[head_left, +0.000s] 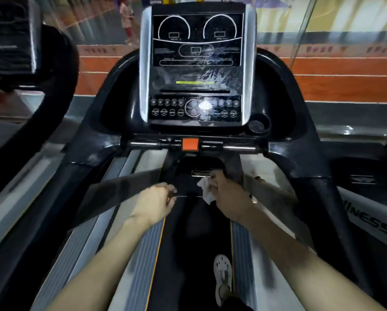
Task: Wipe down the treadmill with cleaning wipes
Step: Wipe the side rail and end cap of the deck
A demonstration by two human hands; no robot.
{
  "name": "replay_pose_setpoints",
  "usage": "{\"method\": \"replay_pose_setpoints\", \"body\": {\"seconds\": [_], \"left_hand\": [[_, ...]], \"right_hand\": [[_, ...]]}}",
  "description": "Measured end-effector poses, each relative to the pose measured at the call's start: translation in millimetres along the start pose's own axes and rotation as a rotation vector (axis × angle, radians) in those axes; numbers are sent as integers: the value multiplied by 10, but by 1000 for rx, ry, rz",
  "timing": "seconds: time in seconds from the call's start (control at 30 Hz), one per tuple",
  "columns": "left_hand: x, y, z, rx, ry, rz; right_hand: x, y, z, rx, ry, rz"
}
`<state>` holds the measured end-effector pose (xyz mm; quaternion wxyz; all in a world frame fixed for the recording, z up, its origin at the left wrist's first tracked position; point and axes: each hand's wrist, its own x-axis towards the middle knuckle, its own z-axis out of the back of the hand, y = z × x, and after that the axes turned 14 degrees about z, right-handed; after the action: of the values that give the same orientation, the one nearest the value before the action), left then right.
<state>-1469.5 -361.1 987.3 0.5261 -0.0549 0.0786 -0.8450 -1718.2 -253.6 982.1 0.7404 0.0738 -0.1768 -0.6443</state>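
Wiping the treadmill's (300, 140) hood (188, 176) at the belt's (197, 234) front edge with a crumpled wipe (207, 190) pinched in the right hand (230, 194). Resting the left hand (156, 202), curled, at the hood's near edge; unable to tell any grip. Probably needing next: sweeping sideways, pressing flat.

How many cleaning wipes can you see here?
1: a crumpled white wipe gripped in the right hand, above the treadmill belt's front. The left hand shows none; more could be bunched inside.
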Motion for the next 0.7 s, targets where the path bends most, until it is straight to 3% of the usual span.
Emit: {"method": "replay_pose_setpoints", "body": {"seconds": [0.13,0.27,0.47,0.7], "left_hand": [[-431,41,-129,-285,234,-50],[-623,-119,-197,-419,204,-142],[-724,-447,-190,-378,195,-100],[-735,-873,-475,-282,95,-217]], "right_hand": [[-275,448,-194,310,69,-4],[-509,671,-191,374,-10,12],[-858,676,-104,238,-27,-28],[-1823,338,-19,-143,25,-270]]}}
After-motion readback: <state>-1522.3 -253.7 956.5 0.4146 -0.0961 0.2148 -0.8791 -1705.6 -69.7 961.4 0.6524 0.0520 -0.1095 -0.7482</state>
